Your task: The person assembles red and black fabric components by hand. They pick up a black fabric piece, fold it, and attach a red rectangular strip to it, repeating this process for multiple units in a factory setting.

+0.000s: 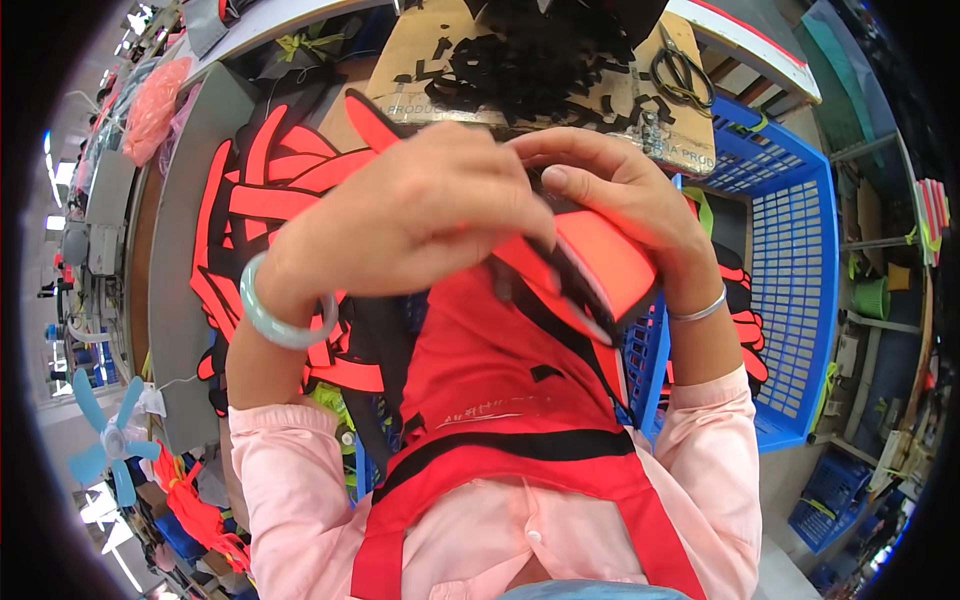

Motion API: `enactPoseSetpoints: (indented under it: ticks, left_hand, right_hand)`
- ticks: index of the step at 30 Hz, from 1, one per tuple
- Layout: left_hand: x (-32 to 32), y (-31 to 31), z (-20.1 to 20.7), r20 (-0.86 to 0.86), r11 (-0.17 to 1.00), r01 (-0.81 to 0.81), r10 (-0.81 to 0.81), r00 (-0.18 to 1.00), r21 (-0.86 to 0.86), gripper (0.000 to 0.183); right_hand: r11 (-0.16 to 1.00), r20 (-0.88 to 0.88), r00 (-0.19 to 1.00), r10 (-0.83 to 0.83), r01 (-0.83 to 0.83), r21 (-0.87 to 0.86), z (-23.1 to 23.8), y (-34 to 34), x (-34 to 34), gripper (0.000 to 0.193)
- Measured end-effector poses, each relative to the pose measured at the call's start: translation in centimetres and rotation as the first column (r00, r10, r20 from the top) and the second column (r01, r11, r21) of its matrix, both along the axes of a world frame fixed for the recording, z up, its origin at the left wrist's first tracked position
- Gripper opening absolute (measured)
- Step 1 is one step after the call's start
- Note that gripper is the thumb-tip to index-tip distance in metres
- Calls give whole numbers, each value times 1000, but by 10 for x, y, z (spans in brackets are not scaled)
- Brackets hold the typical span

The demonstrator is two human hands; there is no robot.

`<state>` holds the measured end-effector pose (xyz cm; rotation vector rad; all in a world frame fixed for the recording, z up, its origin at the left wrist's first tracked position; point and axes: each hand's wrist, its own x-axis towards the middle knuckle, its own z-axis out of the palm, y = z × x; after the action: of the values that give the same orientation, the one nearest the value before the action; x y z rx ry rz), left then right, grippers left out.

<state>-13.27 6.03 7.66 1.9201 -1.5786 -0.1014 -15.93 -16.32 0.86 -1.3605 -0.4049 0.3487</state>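
In front of my red apron [500, 350], I hold a bright orange fabric piece with black edging [603, 258]. My right hand [625, 190] is closed around its upper part, with the thumb bent over it. My left hand [430, 215] is curled, its fingertips blurred by motion at the piece's left edge; whether they grip it or something small is hidden. Orange strips with dark borders [275, 203] lie in a heap to the left, behind my left wrist. Beyond my hands, small black pieces [530, 70] are piled on a cardboard surface [410, 50].
Black-handled scissors [684, 80] rest at the cardboard's right side. A large blue plastic basket [790, 300] stands on the right, with more orange pieces [748, 335] beside it. A grey panel [190, 290] borders the left heap; a light-blue fan [114, 440] is further left.
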Motion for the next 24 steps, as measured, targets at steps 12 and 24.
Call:
enactPoseSetpoints:
  ticks: [12,24]
  left_hand:
    - [-31,-29,-71,-552,538,-173,-701,451,-825,14]
    - [-18,-31,-50,-842,819,-197,-512,173,-539,42]
  right_hand:
    - [988,33,989,147,-148,49,-2,22,-34,49]
    - [256,645,704,-296,709,-657,87,-41,-76,43]
